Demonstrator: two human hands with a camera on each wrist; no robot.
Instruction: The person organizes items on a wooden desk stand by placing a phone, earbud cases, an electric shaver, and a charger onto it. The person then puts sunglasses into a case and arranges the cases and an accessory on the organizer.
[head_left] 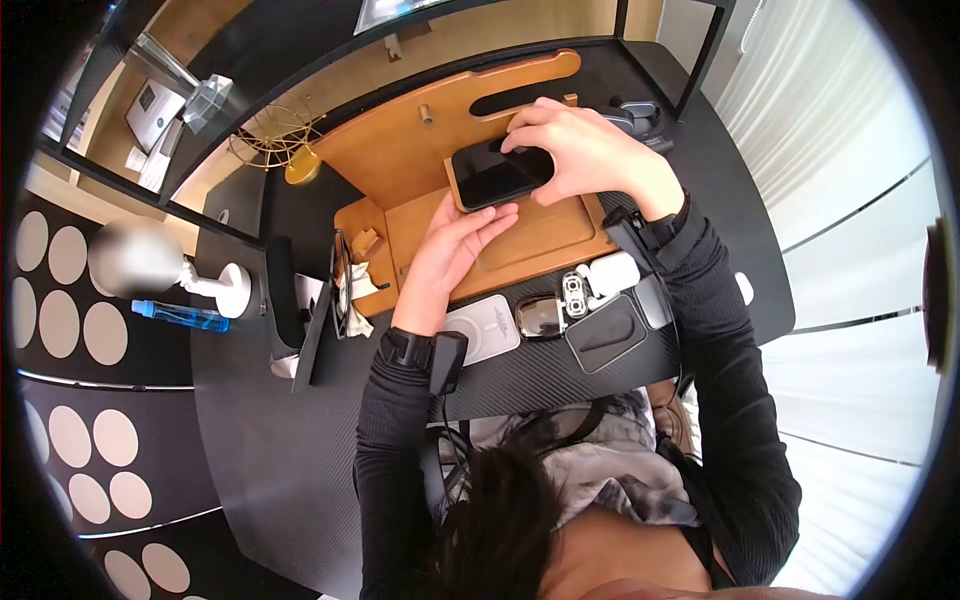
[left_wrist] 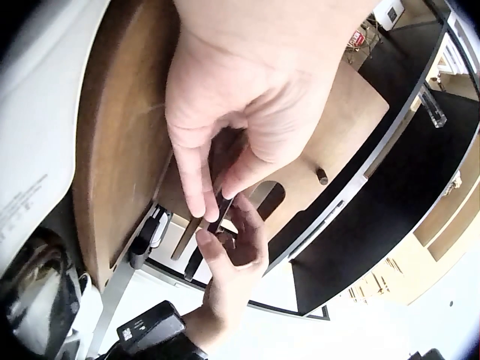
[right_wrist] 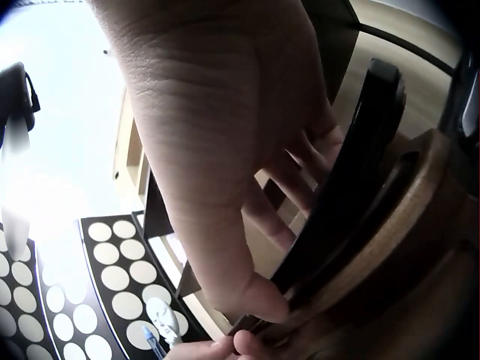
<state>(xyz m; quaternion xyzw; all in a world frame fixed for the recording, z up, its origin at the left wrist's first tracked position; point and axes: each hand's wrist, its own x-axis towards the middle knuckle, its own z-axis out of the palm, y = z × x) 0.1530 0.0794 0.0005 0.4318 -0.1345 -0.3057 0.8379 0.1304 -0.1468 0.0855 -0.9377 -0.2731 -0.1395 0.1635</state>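
A black phone (head_left: 490, 182) lies tilted against a small ledge of the brown wooden stand (head_left: 375, 135). The right hand (head_left: 590, 150) grips its right side, thumb at the near edge and fingers at the far one. At the phone's lower left edge, the left hand (head_left: 447, 255) holds on with thumb and fingertips. The left wrist view has the left hand (left_wrist: 240, 97) pinching the phone's dark edge, opposite the right hand (left_wrist: 238, 277). Seen from the right wrist, the phone (right_wrist: 341, 195) stands edge-on along the right hand (right_wrist: 210, 127), close to the curved wooden edge (right_wrist: 397, 232).
Along the desk's near edge are a white charger box (head_left: 484, 330), a dark glossy case (head_left: 540, 317), white earbud case (head_left: 613, 274) and black tray (head_left: 606, 335). Left stand a dark holder (head_left: 284, 300), blue bottle (head_left: 180, 316) and gold wire ornament (head_left: 302, 165). A black shelf frame rises behind.
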